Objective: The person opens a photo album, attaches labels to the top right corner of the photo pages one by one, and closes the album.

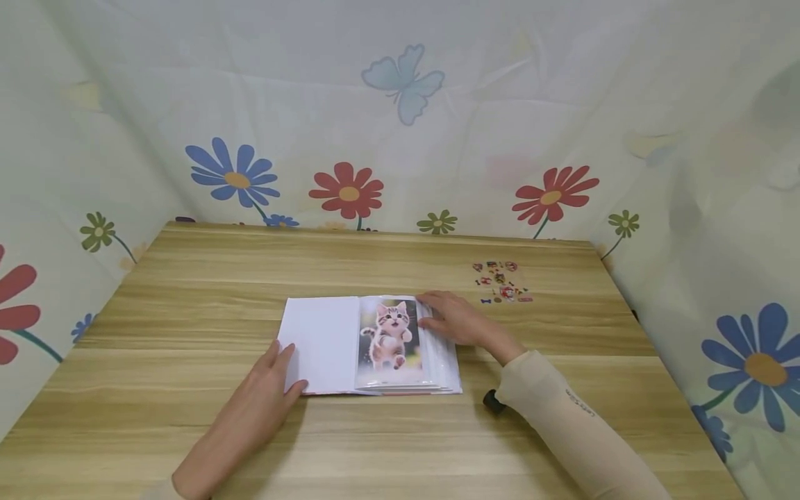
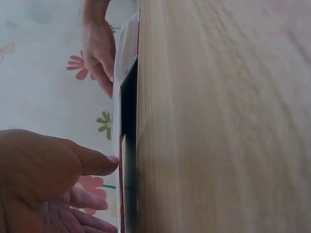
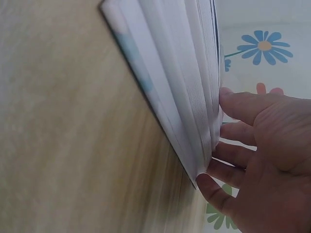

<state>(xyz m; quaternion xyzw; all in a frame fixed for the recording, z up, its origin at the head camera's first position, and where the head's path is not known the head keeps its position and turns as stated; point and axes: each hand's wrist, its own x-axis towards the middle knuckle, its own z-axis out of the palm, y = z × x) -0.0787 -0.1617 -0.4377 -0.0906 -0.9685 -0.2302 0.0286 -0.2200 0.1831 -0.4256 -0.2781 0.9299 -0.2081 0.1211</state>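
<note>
A photo album (image 1: 321,347) lies spread on the wooden table, its white inside cover on the left. On the right, a clear sleeve holds a kitten picture (image 1: 390,344) above a stack of more pages (image 3: 180,63). My left hand (image 1: 262,385) rests at the cover's lower left edge, fingers on the white face and thumb near the bottom corner. A dark gap shows under the cover in the left wrist view. My right hand (image 1: 459,321) touches the pages' upper right edge with extended fingers; its thumb (image 3: 238,104) lies against the top sleeve.
A clear sheet of small colourful stickers (image 1: 500,281) lies behind my right hand, toward the table's back right. A small black object (image 1: 494,401) shows at the right sleeve's cuff. Flower-printed fabric (image 1: 406,139) stands round the back and sides of the table (image 1: 219,278).
</note>
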